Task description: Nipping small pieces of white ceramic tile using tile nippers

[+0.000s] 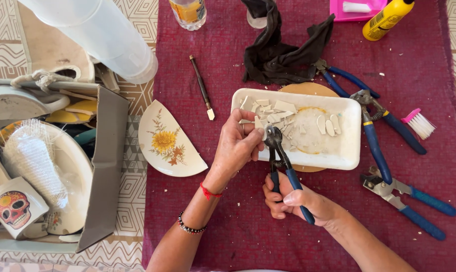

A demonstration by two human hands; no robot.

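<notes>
The left hand (238, 143) pinched a small pale ceramic shard (259, 125) directly ahead of the right hand (301, 201) — clamped on upright blue-handled steel nippers (281, 161), biting it.

I see a maroon cloth (298, 236) filling the centre and right of the frame, laid over a beige geometric-patterned surface (137, 65) showing at the left, under bright, even light.
</notes>
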